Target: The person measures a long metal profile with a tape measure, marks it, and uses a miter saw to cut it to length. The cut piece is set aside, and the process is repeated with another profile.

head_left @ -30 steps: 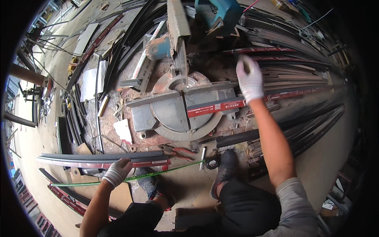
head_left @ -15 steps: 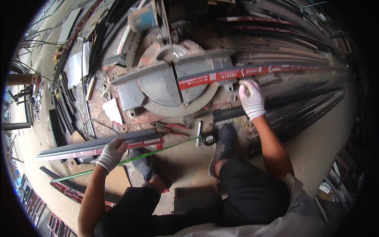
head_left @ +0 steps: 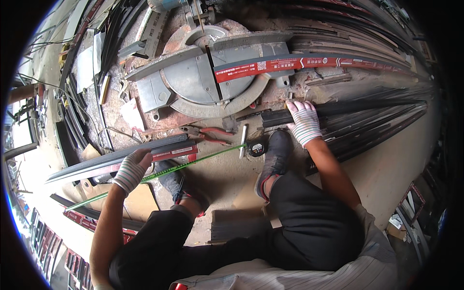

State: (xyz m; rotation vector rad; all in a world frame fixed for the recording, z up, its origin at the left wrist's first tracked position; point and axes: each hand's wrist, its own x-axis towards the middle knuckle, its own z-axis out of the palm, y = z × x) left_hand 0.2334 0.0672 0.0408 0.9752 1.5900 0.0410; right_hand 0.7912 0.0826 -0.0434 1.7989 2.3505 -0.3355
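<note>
My left hand (head_left: 131, 170), in a striped glove with bare fingertips, is over the near edge of dark profiles (head_left: 113, 158) with a red-labelled side. Its fingers are curled together; what they hold, if anything, is hidden. The green blade of a tape measure (head_left: 256, 147) runs out to the left, passing below this hand. My right hand (head_left: 304, 121), gloved alike, lies with fingers stretched out over a black profile (head_left: 276, 117). Beyond it, a red-labelled profile (head_left: 290, 64) rests across the mitre saw's grey table (head_left: 188, 84).
Red-handled pliers (head_left: 212, 131) and a white marker-like stick (head_left: 243, 140) lie before the saw. Several long profiles (head_left: 367, 123) are stacked at the right. Scraps and a cable (head_left: 89, 116) litter the left side. My shoes (head_left: 278, 152) stand close to the tape measure.
My right hand has left the lower edge of the red-labelled profile and come down onto the black profile. The left hand stays by its profiles. The whole view has shifted slightly.
</note>
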